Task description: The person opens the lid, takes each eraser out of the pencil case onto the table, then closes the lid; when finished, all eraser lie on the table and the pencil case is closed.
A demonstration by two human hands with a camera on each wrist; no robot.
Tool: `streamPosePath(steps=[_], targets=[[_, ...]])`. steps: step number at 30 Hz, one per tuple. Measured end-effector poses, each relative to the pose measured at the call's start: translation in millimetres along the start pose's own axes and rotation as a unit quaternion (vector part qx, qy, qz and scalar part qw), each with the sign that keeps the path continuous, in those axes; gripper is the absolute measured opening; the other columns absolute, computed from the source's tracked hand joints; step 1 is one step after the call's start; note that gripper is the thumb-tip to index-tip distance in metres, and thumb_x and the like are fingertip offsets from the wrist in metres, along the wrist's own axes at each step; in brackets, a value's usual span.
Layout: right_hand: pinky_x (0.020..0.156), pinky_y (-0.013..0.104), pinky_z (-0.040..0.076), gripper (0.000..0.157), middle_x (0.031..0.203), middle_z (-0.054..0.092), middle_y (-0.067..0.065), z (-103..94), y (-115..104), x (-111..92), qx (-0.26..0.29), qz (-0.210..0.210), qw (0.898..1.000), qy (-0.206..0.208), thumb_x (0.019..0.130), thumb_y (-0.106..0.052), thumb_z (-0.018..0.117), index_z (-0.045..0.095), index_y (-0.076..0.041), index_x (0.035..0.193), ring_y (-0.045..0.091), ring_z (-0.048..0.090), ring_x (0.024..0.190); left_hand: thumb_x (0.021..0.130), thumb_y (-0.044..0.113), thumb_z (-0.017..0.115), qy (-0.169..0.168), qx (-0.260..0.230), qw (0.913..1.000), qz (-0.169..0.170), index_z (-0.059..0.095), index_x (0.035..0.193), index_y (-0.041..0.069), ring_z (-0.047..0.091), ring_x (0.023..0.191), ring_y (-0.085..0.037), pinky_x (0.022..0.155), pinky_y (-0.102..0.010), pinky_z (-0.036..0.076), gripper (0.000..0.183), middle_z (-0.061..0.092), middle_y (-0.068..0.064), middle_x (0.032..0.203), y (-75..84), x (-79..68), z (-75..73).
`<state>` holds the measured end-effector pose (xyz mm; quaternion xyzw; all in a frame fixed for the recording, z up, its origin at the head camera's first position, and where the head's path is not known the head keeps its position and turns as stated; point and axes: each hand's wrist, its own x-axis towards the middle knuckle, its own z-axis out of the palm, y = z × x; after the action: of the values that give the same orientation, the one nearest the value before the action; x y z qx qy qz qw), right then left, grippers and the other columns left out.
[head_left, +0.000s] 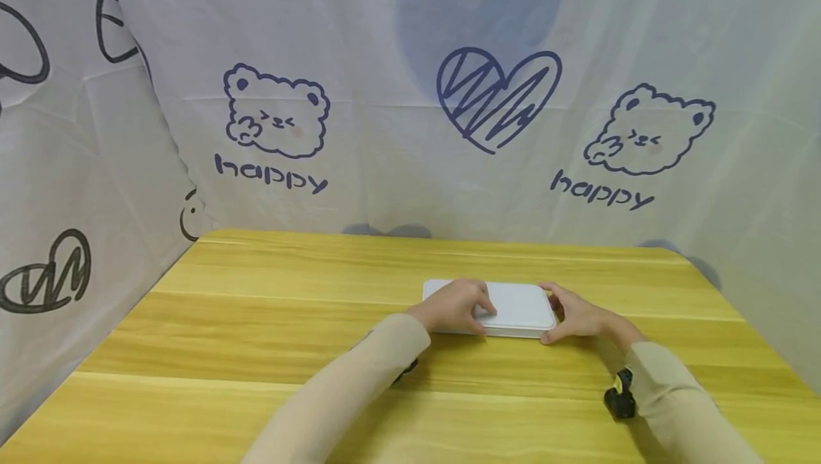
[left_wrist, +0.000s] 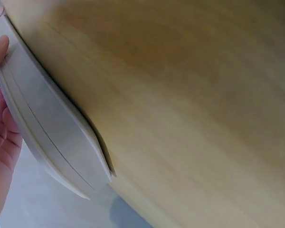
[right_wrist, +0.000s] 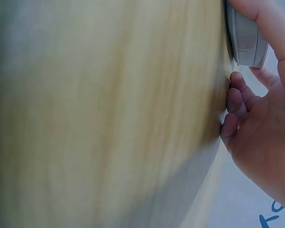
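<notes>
A white box (head_left: 522, 300) lies flat on the wooden table (head_left: 256, 378), between four and five o'clock from the middle of the head view, with a hand at either end. Treat the box as a dial with twelve at the cloth (head_left: 385, 186): the left hand (head_left: 452, 305) comes over from nine, fingers bent on the top and thumb against the near side, between six and seven, so it pinches the box from above. The right hand (head_left: 580, 316) straddles the three o'clock end, thumb at the four o'clock corner and forefinger at the two o'clock corner — a light pinch across the width, by the look of it; its other fingers curl low, near the tabletop, in the right wrist view. A thin seam (left_wrist: 52, 140) runs along the side in the left wrist view, probably where two parts meet. The step seems to be keeping hold of the box and handling it squarely. To do that well, match the pressure at three and nine, hold the box level, and keep the left fingertips from bearing hard on the top — thumb and fingers spread wide would resist twisting. How hard either hand presses, I cannot tell.
</notes>
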<state>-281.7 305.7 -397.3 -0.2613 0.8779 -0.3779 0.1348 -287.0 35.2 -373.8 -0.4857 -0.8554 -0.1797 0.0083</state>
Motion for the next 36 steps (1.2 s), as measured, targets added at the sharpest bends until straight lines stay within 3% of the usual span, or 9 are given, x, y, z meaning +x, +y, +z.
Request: streamPosePath(steps=[11, 19, 28, 36], targets=[[0.081, 0.04, 0.037, 0.095, 0.101, 0.046, 0.016, 0.4, -2.4, 1.3, -0.013, 0.016, 1.0, 0.0, 0.065, -0.019, 0.079, 0.018, 0.01, 0.131, 0.025, 0.043, 0.091, 0.068, 0.031, 0.078, 0.009, 0.102, 0.9945, 0.02, 0.071, 0.096, 0.016, 0.052, 0.094, -0.009, 0.08, -0.019, 0.041, 0.033, 0.062, 0.007, 0.098, 0.0, 0.8, 1.8], [0.086, 0.043, 0.035, 0.101, 0.118, 0.04, 0.023, 1.9, -6.2, 1.0, -0.041, 0.009, 0.999, -0.014, 0.066, -0.023, 0.079, 0.013, 0.011, 0.135, 0.03, 0.041, 0.101, 0.068, 0.032, 0.076, 0.009, 0.144, 0.9889, 0.035, 0.071, 0.096, 0.016, 0.055, 0.093, -0.008, 0.079, -0.018, 0.041, 0.032, 0.064, 0.008, 0.1, 2.1, 0.7, 1.1], [0.086, 0.042, 0.037, 0.095, 0.118, 0.042, 0.023, 2.4, -10.1, 2.1, -0.058, -0.005, 0.998, -0.007, 0.066, -0.022, 0.079, 0.02, 0.011, 0.132, 0.03, 0.043, 0.101, 0.068, 0.027, 0.07, -0.015, 0.249, 0.9634, 0.098, 0.066, 0.077, 0.016, 0.052, 0.07, -0.007, 0.065, -0.02, 0.043, 0.015, 0.061, 0.006, 0.085, 7.9, 3.6, 0.7], [0.085, 0.044, 0.036, 0.093, 0.116, 0.043, 0.022, 1.9, -12.2, 1.7, -0.052, -0.001, 0.999, -0.008, 0.065, -0.019, 0.079, 0.02, 0.011, 0.131, 0.029, 0.043, 0.1, 0.068, 0.024, 0.07, -0.038, 0.249, 0.9634, 0.091, 0.064, 0.072, 0.014, 0.045, 0.059, -0.006, 0.06, -0.021, 0.042, 0.012, 0.054, 0.006, 0.071, 13.4, 5.6, 0.0]])
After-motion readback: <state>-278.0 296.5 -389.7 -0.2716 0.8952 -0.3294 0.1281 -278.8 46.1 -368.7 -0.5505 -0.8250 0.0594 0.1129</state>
